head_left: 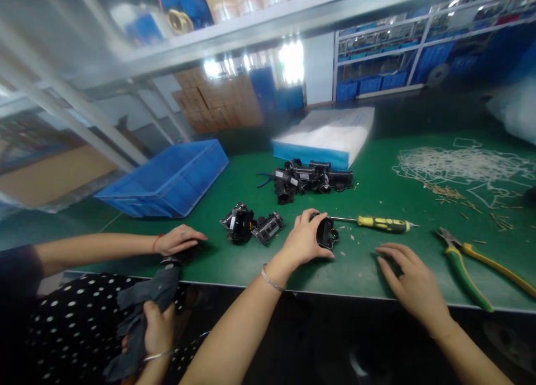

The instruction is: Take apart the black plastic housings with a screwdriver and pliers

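My left hand is wrapped round a black plastic housing at the bench's near side; the palm hides part of it. To its right, my right hand hovers at the table edge with fingers apart and nothing in them. Beyond the hands lies a screwdriver with a yellow and black handle, its shaft reaching toward the housing. Diagonal pliers with green and yellow handles rest right of my right hand. Two more black housings sit to the left of my left hand.
A pile of black housings lies farther back, before a white and blue package. A blue bin stands left. White cords and brass-coloured screws lie right. At left, a co-worker's hands hold a grey cloth and a dark part.
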A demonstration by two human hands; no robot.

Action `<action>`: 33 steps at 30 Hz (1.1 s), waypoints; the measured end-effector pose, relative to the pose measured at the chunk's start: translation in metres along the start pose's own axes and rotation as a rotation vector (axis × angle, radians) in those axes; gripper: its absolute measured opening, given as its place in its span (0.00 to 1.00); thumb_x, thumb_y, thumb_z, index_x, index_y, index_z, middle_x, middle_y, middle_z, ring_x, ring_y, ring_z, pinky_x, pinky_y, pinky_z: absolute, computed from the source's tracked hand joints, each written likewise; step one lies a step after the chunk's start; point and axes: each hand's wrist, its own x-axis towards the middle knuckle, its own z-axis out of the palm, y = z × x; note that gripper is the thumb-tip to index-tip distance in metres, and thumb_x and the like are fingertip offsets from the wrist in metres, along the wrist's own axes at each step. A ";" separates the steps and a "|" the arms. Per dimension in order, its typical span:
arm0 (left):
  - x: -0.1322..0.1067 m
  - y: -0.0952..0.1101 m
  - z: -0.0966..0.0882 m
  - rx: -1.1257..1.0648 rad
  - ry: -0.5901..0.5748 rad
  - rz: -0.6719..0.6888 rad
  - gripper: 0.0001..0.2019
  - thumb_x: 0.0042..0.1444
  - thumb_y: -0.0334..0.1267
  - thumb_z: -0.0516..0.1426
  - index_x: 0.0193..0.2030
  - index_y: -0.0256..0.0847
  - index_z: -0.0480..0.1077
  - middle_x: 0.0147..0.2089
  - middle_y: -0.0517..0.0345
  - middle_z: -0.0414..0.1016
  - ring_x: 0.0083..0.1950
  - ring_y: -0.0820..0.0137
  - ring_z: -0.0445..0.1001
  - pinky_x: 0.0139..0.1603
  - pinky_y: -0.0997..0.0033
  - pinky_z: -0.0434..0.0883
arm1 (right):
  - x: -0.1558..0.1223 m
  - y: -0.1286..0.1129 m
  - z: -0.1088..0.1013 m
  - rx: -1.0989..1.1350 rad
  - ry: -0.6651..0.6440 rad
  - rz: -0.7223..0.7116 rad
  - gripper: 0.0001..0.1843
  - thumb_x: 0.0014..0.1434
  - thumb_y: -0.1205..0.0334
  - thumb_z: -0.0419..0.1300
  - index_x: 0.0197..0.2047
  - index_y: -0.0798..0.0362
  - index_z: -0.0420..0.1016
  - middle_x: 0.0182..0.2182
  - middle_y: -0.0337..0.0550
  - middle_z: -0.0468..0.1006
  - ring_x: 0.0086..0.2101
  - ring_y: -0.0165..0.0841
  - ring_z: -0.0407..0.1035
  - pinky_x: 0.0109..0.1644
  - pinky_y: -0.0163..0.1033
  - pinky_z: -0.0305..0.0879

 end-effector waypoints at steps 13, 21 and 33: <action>-0.003 -0.002 -0.005 0.038 -0.116 0.137 0.37 0.46 0.36 0.61 0.65 0.46 0.57 0.69 0.49 0.47 0.70 0.55 0.53 0.71 0.55 0.54 | 0.067 0.004 -0.012 -0.246 -0.091 -0.012 0.22 0.61 0.68 0.54 0.59 0.54 0.66 0.54 0.53 0.69 0.56 0.47 0.60 0.61 0.56 0.53; -0.002 -0.006 -0.014 0.062 -0.260 0.137 0.42 0.42 0.35 0.64 0.65 0.53 0.54 0.71 0.54 0.43 0.71 0.52 0.49 0.70 0.49 0.54 | 0.056 -0.013 -0.022 -0.184 -0.113 0.143 0.17 0.65 0.65 0.51 0.55 0.55 0.70 0.47 0.52 0.71 0.46 0.42 0.65 0.53 0.45 0.60; -0.004 0.036 -0.052 0.053 -0.307 -0.121 0.30 0.51 0.65 0.52 0.54 0.46 0.66 0.52 0.53 0.75 0.49 0.59 0.74 0.50 0.62 0.70 | -0.009 -0.021 -0.064 0.626 -0.211 0.524 0.23 0.68 0.53 0.43 0.61 0.52 0.62 0.35 0.45 0.75 0.30 0.32 0.71 0.28 0.35 0.67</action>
